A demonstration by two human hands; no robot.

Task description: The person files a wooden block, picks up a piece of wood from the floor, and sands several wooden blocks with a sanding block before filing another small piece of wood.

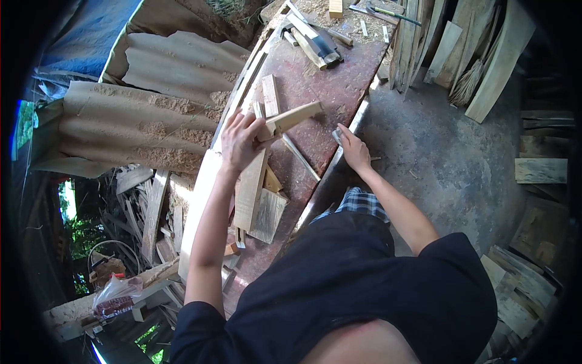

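My left hand (241,141) is closed around one end of a short wooden piece (298,117), raised above the workbench (345,85). The other end of the piece points right. Over the bench's near edge, my right hand (356,153) is closed with a small pale object (337,136) at its fingertips, too small to name. Beneath my left hand lie a long wooden board (248,197) and a weathered wood block (268,215). A thin strip (301,158) rests on the bench between the hands.
Several tools with wooden handles (312,48) lie farther up the bench. A green-handled tool (394,15) sits at its far end among shavings. Planks (500,67) and a straw broom (468,85) stand on the right. Corrugated sheets (176,64) border the left side, with scrap wood (154,212) below.
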